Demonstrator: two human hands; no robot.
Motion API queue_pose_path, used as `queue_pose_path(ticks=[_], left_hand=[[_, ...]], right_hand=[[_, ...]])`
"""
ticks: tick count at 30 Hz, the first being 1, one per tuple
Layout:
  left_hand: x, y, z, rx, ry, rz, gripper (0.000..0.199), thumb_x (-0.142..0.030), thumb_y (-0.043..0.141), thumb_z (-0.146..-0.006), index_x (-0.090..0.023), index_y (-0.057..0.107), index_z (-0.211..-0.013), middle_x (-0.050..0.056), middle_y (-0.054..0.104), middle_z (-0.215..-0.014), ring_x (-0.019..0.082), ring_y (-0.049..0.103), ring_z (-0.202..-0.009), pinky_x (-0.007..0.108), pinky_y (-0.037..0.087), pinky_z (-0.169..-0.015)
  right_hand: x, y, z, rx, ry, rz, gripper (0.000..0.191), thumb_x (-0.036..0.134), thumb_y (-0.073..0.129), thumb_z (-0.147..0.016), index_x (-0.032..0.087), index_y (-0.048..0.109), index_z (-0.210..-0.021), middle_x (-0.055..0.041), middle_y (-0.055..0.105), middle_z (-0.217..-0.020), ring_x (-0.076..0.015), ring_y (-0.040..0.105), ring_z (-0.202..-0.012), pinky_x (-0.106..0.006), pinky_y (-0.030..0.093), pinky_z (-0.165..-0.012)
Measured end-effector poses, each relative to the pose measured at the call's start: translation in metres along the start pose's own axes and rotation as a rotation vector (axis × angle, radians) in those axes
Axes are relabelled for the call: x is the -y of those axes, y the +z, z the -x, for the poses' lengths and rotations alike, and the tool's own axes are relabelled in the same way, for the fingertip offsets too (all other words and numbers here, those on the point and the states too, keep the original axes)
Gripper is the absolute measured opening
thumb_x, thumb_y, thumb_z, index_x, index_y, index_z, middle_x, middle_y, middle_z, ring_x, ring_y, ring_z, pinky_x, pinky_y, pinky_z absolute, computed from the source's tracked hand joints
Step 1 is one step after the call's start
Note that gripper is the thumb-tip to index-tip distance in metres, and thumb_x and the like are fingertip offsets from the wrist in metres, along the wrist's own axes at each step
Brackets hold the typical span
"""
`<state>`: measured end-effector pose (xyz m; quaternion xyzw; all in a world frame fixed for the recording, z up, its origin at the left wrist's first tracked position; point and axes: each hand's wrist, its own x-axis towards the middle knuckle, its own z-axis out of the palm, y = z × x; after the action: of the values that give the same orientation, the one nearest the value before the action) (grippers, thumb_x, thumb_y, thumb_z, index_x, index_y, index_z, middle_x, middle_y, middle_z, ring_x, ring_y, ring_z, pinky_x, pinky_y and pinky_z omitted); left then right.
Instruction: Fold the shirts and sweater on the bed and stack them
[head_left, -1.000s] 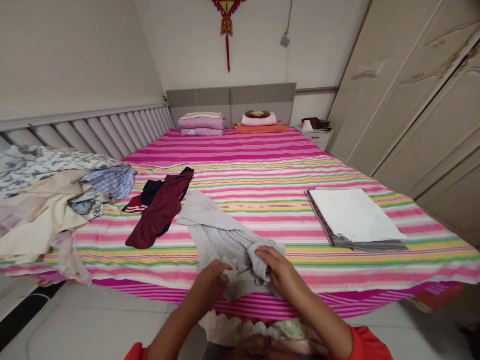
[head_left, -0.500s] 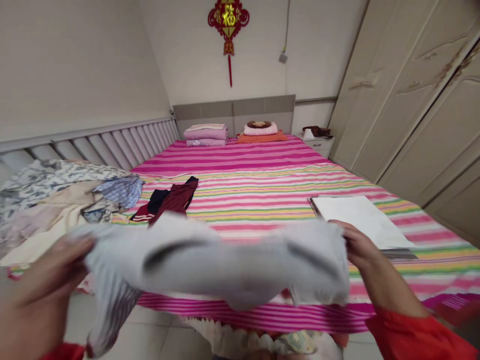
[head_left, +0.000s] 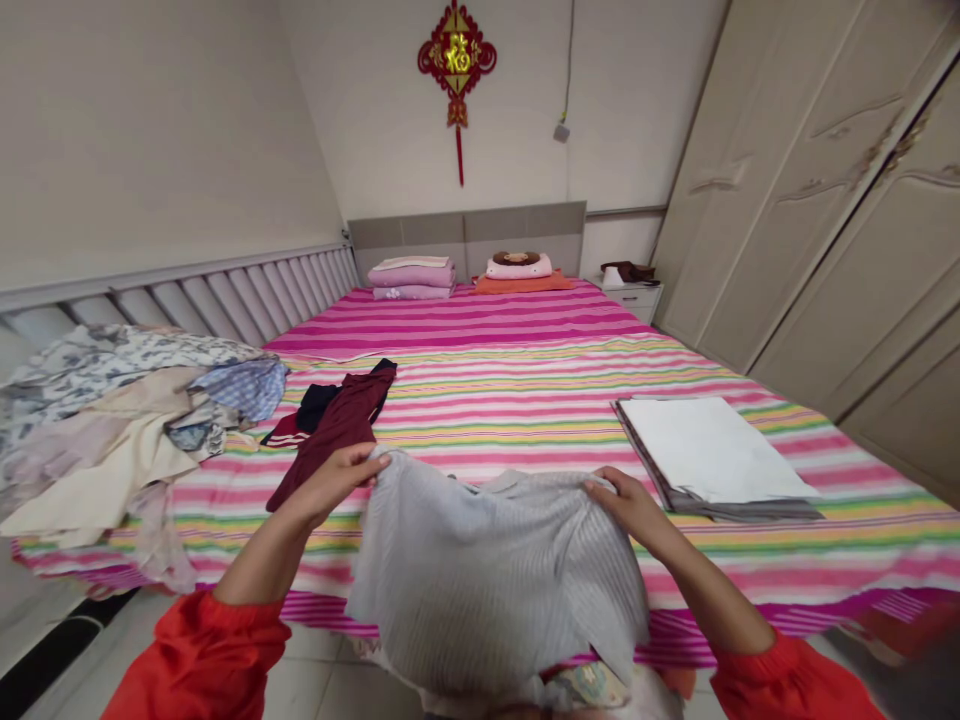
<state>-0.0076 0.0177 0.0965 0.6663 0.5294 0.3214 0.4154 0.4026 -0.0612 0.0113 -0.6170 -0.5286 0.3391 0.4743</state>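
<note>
A light grey ribbed knit top (head_left: 487, 570) hangs between my two hands at the near edge of the bed. My left hand (head_left: 346, 475) is closed on its upper left corner. At the upper right, my right hand (head_left: 626, 505) pinches the fabric between thumb and fingers. The lower part of the top drapes over the bed's front edge towards me. Just beyond my left hand lies a maroon garment (head_left: 345, 420) with a dark navy piece (head_left: 316, 405) beside it.
A heap of loose clothes (head_left: 135, 410) covers the bed's left side by the railing (head_left: 247, 285). Flat folded pieces with a white one (head_left: 712, 450) on top lie at the right. Folded bedding (head_left: 412, 275) sits by the headboard (head_left: 517, 220). Wardrobes (head_left: 810, 190) line the right wall.
The grey top was stretched wide and blurred; now it hangs lower and spread out, with its ribbing visible. My left hand moved right and away from me, and my right hand moved left.
</note>
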Motion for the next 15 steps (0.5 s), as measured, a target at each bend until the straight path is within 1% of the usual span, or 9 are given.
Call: queue_pose_path(ticks=[2,3,4,6,8,10,12,13,15], left_hand=[[-0.011,0.022,-0.002,0.066,-0.010,0.034,0.050,-0.064,0.071,-0.061,-0.017,0.060,-0.068,-0.004,0.052,-0.062,0.011,0.051,-0.061,0.022,0.041,-0.059],[-0.016,0.034,-0.002,0.095,-0.026,0.065,0.050,-0.065,0.071,-0.060,-0.017,0.058,-0.069,-0.003,0.053,-0.062,0.012,0.054,-0.063,0.023,0.043,-0.060],[-0.021,0.046,-0.002,0.112,-0.040,0.092,0.052,-0.066,0.071,-0.059,-0.018,0.057,-0.069,-0.003,0.054,-0.063,0.014,0.056,-0.065,0.024,0.044,-0.061],[-0.029,0.068,-0.001,0.167,-0.038,0.131,0.052,-0.068,0.068,-0.061,-0.018,0.057,-0.072,-0.001,0.057,-0.066,0.015,0.060,-0.069,0.026,0.047,-0.063],[-0.034,0.088,0.002,0.251,-0.002,0.140,0.051,-0.068,0.064,-0.066,-0.018,0.060,-0.076,0.000,0.060,-0.069,0.016,0.060,-0.070,0.027,0.048,-0.066],[-0.038,0.103,0.008,0.343,0.054,0.130,0.050,-0.066,0.060,-0.073,-0.017,0.063,-0.080,0.001,0.062,-0.072,0.016,0.059,-0.071,0.028,0.048,-0.068],[-0.041,0.114,0.015,0.410,0.142,0.101,0.047,-0.062,0.056,-0.079,-0.017,0.066,-0.082,0.003,0.064,-0.076,0.016,0.059,-0.075,0.029,0.047,-0.071],[-0.043,0.119,0.019,0.418,0.194,0.080,0.044,-0.059,0.054,-0.082,-0.017,0.067,-0.084,0.003,0.065,-0.080,0.017,0.058,-0.078,0.029,0.047,-0.074],[-0.044,0.125,0.025,0.394,0.258,0.048,0.038,-0.052,0.054,-0.085,-0.017,0.068,-0.092,0.004,0.066,-0.088,0.018,0.058,-0.085,0.030,0.047,-0.078]], right_hand=[[0.017,0.007,0.006,0.042,-0.004,-0.101,0.047,0.058,0.074,-0.063,0.024,0.070,-0.096,-0.0035,0.067,-0.086,-0.0197,0.058,-0.078,-0.028,0.046,-0.063],[0.027,0.012,0.010,0.091,0.011,-0.165,0.053,0.055,0.075,-0.064,0.026,0.070,-0.108,-0.0035,0.067,-0.090,-0.0190,0.059,-0.078,-0.027,0.046,-0.061],[0.036,0.018,0.014,0.165,0.035,-0.230,0.055,0.054,0.075,-0.067,0.027,0.068,-0.114,-0.0025,0.066,-0.086,-0.0170,0.057,-0.072,-0.025,0.044,-0.058],[0.054,0.032,0.023,0.329,0.087,-0.353,0.052,0.052,0.073,-0.072,0.025,0.069,-0.116,0.0022,0.058,-0.069,-0.0112,0.047,-0.056,-0.022,0.036,-0.049],[0.067,0.045,0.030,0.454,0.113,-0.444,0.053,0.049,0.074,-0.072,0.023,0.068,-0.119,0.0078,0.043,-0.056,-0.0070,0.034,-0.047,-0.020,0.028,-0.045],[0.075,0.058,0.034,0.502,0.112,-0.497,0.065,0.044,0.076,-0.072,0.024,0.059,-0.132,0.0110,0.034,-0.053,-0.0060,0.028,-0.046,-0.019,0.024,-0.045],[0.078,0.069,0.035,0.517,0.117,-0.530,0.079,0.041,0.076,-0.072,0.027,0.047,-0.143,0.0125,0.031,-0.051,-0.0063,0.028,-0.046,-0.019,0.024,-0.046],[0.078,0.074,0.035,0.530,0.126,-0.539,0.080,0.041,0.077,-0.071,0.027,0.046,-0.143,0.0127,0.032,-0.051,-0.0063,0.029,-0.046,-0.019,0.025,-0.046],[0.075,0.081,0.032,0.555,0.142,-0.543,0.068,0.041,0.078,-0.068,0.026,0.058,-0.131,0.0116,0.037,-0.054,-0.0058,0.031,-0.047,-0.019,0.027,-0.046]])
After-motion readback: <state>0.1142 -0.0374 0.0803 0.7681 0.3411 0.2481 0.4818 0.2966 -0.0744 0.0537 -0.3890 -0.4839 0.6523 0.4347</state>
